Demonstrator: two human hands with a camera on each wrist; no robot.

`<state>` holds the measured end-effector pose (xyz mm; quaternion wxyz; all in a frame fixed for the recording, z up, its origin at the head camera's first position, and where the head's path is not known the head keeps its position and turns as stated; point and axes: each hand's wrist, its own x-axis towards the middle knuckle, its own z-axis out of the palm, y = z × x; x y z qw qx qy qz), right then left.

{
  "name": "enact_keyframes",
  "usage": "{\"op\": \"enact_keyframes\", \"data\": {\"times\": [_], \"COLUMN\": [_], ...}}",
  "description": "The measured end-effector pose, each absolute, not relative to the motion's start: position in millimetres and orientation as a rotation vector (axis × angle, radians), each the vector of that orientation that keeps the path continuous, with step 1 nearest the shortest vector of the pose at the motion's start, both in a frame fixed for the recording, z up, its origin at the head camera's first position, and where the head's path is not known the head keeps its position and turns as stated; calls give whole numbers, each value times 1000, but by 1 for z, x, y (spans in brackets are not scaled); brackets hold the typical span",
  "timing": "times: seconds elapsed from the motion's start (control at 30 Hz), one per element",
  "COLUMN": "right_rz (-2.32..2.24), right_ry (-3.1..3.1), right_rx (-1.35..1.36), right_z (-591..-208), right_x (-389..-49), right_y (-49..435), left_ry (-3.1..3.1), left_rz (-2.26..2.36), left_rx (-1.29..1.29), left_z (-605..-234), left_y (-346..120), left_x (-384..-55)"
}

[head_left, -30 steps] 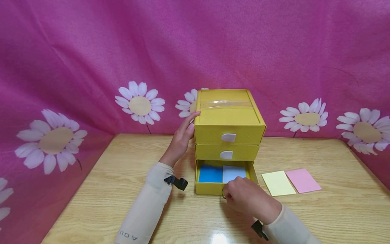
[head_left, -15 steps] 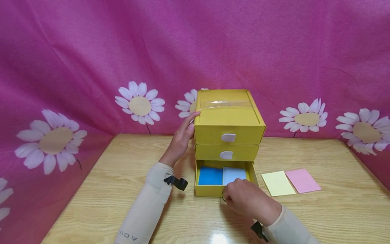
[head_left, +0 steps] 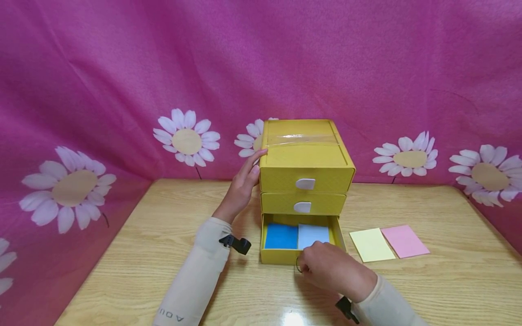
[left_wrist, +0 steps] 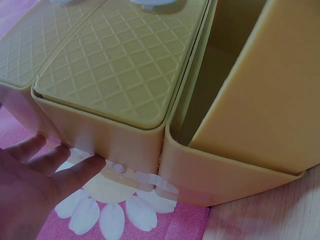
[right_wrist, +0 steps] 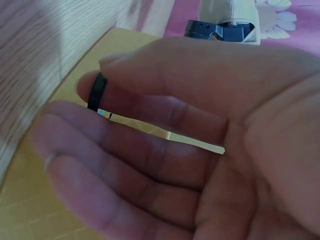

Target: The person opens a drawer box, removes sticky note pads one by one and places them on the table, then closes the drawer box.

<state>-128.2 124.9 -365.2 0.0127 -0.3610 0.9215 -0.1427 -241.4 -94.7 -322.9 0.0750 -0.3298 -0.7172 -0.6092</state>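
Observation:
A yellow drawer cabinet (head_left: 306, 157) stands on the table, its bottom drawer (head_left: 279, 257) pulled partway out. Inside that drawer lie a blue notepad (head_left: 281, 236) and a pale blue-white notepad (head_left: 313, 233), side by side. My left hand (head_left: 240, 189) rests against the cabinet's left side with fingers extended; the left wrist view shows the fingertips (left_wrist: 95, 162) touching the side wall. At the drawer front, my right hand (head_left: 336, 270) pinches a thin dark pull loop (right_wrist: 97, 91) between thumb and index finger. Part of the drawer front is hidden behind this hand.
To the right of the cabinet, a pale yellow notepad (head_left: 372, 245) and a pink notepad (head_left: 405, 241) lie on the wooden table (head_left: 134, 253). Two upper drawers with white tabs (head_left: 305, 184) are closed. A pink flowered cloth (head_left: 346, 68) hangs behind.
The bottom drawer has slid slightly further out toward me, with my right hand holding its loop. Inside, the two notepads have moved along with it. My left hand has stayed in place.

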Motion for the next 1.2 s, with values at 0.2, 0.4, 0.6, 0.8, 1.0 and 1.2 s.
{"op": "enact_keyframes", "data": {"times": [0.2, 0.4, 0.6, 0.8, 1.0, 1.2], "right_rz": [-429, -399, -393, -369, -343, -335], "right_ry": [2878, 2901, 2895, 2899, 2920, 2877], "right_rx": [-1123, -1149, -1139, -1091, -1053, -1000], "right_z": [-364, -364, -364, -364, -365, -363], "right_x": [-126, -124, -123, -120, -118, -117], "right_y": [124, 124, 123, 122, 120, 118], "left_ry": [-2148, -2154, -2131, -2109, -2135, -2142], "left_rz": [-1831, -1831, -1822, -1816, -1817, -1818], "left_rx": [-990, -989, -997, -1009, -1000, -996], "left_z": [-323, -323, -331, -343, -324, -323], "left_y": [-95, -95, -95, -96, -94, -95], "left_x": [-242, -241, -249, -261, -242, -241]}}
